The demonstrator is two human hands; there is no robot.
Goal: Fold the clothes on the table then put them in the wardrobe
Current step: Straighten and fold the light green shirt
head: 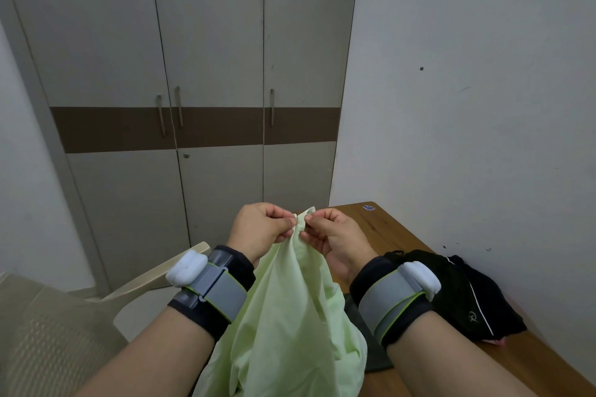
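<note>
The green garment (290, 316) hangs in the air between the forearms, pinched at one top corner by the left hand (261, 229) and right hand (335, 235), fingertips nearly touching. This looks like finding an edge before folding. Next, slide the grips apart along the hem. Black clothes (467, 296) wait on the tabletop (396, 235); the wardrobe (209, 74) is closed.
</note>
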